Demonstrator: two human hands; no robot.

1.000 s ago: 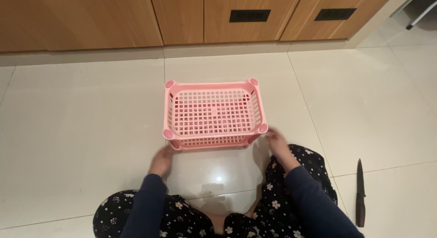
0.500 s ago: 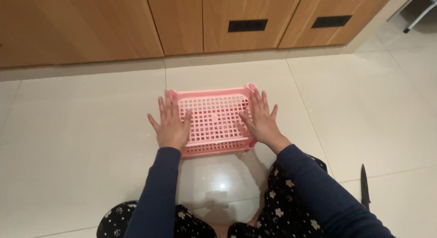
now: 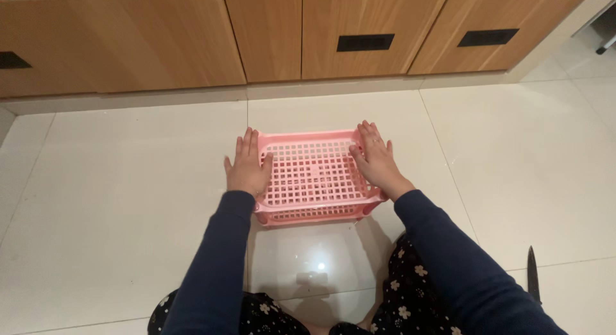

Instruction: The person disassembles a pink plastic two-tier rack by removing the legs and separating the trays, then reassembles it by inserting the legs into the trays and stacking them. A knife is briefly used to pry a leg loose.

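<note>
Left hand (image 3: pixel 247 170) fingers spread flat, palm down, on the left edge of the pink latticed plastic basket (image 3: pixel 313 178); right hand (image 3: pixel 377 162) mirrors it on the right edge. Judged: even pressure steadies the basket against the glossy white tiled floor (image 3: pixel 115 200). Beyond the fingertips, wooden cabinets (image 3: pixel 269 33); a dark knife (image 3: pixel 532 274) lies well right.

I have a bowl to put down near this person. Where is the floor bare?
Bare tile lies left of the pink basket, between it and the wood cabinets, and right of it. Crowded: both hands on the basket; a knife lies by the right sleeve.
</note>
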